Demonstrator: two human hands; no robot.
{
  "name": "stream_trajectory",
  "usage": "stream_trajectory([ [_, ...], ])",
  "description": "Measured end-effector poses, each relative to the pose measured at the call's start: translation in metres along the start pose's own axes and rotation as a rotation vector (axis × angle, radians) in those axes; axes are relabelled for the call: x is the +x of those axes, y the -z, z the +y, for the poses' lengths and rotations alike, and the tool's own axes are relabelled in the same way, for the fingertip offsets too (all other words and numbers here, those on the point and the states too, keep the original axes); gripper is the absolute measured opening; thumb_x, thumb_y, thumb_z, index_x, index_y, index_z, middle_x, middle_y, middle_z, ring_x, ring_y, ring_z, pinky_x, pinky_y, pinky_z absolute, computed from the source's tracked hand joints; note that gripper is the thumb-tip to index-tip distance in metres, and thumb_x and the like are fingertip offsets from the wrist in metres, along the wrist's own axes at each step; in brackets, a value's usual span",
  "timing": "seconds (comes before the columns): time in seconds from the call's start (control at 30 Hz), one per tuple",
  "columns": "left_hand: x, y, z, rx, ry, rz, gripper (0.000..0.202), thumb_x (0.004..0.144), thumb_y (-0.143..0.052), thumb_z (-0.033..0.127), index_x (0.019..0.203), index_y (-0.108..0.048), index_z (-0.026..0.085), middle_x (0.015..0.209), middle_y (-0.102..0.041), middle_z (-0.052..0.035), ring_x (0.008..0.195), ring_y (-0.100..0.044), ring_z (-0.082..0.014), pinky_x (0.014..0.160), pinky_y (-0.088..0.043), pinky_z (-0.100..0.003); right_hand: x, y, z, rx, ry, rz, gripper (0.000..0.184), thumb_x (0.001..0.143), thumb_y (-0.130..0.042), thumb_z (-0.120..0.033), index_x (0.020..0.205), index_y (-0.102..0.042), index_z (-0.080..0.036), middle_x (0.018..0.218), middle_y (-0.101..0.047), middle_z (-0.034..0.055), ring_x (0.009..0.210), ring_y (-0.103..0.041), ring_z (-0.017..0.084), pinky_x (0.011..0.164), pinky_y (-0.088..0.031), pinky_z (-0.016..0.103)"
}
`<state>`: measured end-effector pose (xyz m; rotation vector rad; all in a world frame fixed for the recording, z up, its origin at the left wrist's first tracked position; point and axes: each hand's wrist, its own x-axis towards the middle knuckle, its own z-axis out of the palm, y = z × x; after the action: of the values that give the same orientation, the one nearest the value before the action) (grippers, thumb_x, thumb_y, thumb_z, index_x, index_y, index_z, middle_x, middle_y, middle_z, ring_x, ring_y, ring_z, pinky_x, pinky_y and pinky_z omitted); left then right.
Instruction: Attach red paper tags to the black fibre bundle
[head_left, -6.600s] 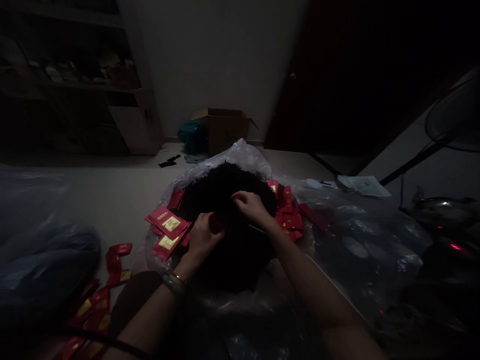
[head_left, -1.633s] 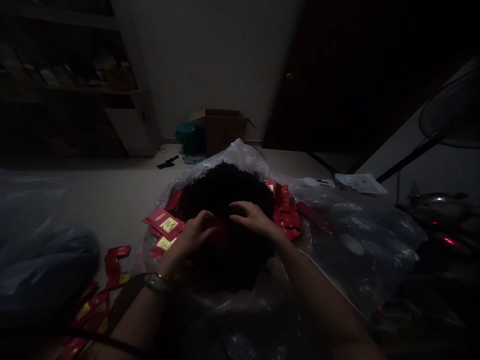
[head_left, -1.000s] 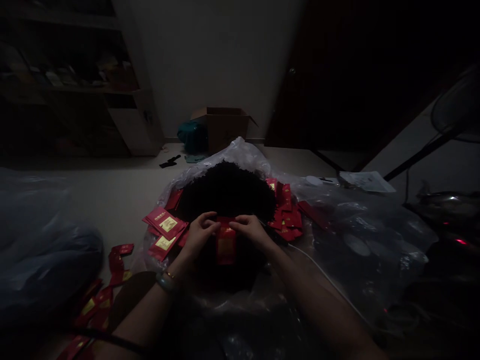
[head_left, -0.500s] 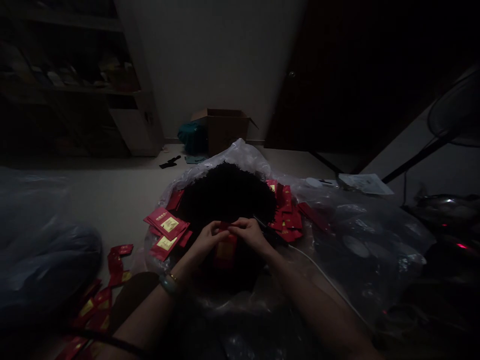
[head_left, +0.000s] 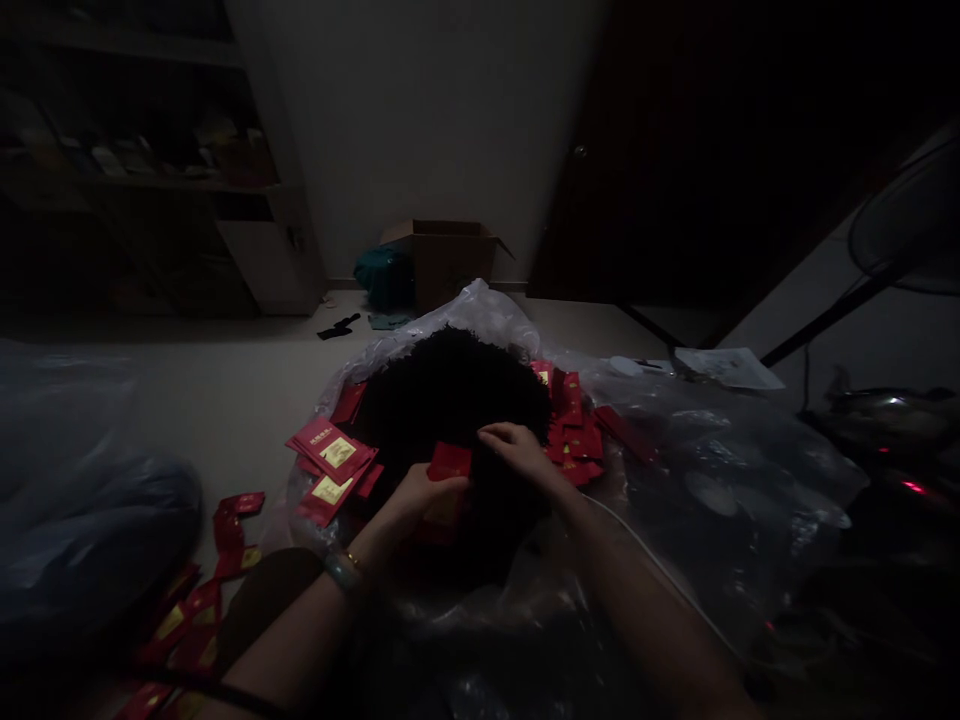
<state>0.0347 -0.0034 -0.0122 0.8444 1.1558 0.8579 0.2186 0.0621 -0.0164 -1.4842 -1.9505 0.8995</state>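
Observation:
The room is dim. My left hand [head_left: 420,497] is closed on a small red packet [head_left: 448,463] with its top edge standing up. My right hand [head_left: 517,449] rests just to the right of the packet, fingers curled on a dark heap of loose material [head_left: 457,400] that lies on a clear plastic sheet [head_left: 720,480]. What the right fingers pinch, if anything, is hidden. A stack of red packets with gold labels [head_left: 330,455] lies left of the heap. More red packets [head_left: 574,420] lie to its right.
Loose red packets [head_left: 217,560] are scattered on the floor at lower left beside a bluish plastic bag [head_left: 82,520]. An open cardboard box [head_left: 442,255] and a teal bundle stand by the far wall. Shelves stand at left, a fan at right.
Both hands were pinching the red packet's top together. Now the right hand has moved off it onto the dark heap, and the left hand alone holds the packet, a little lower.

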Motion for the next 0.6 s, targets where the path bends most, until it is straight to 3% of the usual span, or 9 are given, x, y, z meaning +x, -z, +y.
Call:
stream_trajectory([
  [0.07,0.0,0.0,0.001,-0.042,-0.012,0.031,0.043,0.049,-0.084,0.034,0.08,-0.067,0.01,0.074,-0.072,-0.0085,0.056,-0.065,-0.0175,0.052,-0.048,-0.025,0.0,0.015,0.01,-0.331,-0.072,0.033,0.045,0.077,-0.063,-0.036,0.117,-0.059,-0.014,0.114,-0.061,0.0148,0.108,-0.055,0.027,0.09,-0.042,0.036],
  [0.13,0.0,-0.001,0.002,-0.092,-0.032,0.055,0.048,0.048,-0.084,0.035,0.085,-0.067,0.009,0.085,-0.073,-0.0119,0.058,-0.066,-0.0178,0.052,-0.049,-0.026,-0.002,0.023,0.017,-0.57,-0.187,-0.054,0.067,0.07,-0.071,-0.036,0.129,-0.047,-0.014,0.124,-0.054,0.0186,0.114,-0.05,0.032,0.09,-0.041,0.04],
  [0.2,0.0,-0.001,0.002,-0.131,-0.051,0.069,0.052,0.048,-0.084,0.036,0.089,-0.067,0.009,0.092,-0.072,-0.0142,0.059,-0.067,-0.0179,0.053,-0.05,-0.026,-0.005,0.024,0.021,-0.697,-0.274,-0.153,0.076,0.066,-0.074,-0.034,0.132,-0.042,-0.014,0.126,-0.051,0.0194,0.113,-0.051,0.035,0.087,-0.042,0.042],
  [0.43,-0.001,0.0,0.002,-0.184,-0.104,0.064,0.059,0.046,-0.085,0.039,0.093,-0.066,0.009,0.097,-0.071,-0.0168,0.06,-0.067,-0.0179,0.056,-0.051,-0.027,-0.005,0.01,0.021,-0.756,-0.274,-0.189,0.05,0.07,-0.068,-0.018,0.117,-0.052,-0.011,0.119,-0.055,0.0184,0.105,-0.058,0.03,0.081,-0.045,0.035],
  [0.6,-0.002,0.001,0.004,-0.183,-0.113,0.07,0.061,0.046,-0.085,0.04,0.094,-0.065,0.009,0.098,-0.071,-0.0166,0.062,-0.067,-0.0182,0.059,-0.052,-0.028,-0.004,0.027,0.019,-0.658,-0.171,-0.148,0.039,0.074,-0.064,-0.022,0.112,-0.057,-0.013,0.112,-0.061,0.0154,0.1,-0.061,0.027,0.081,-0.046,0.034],
])
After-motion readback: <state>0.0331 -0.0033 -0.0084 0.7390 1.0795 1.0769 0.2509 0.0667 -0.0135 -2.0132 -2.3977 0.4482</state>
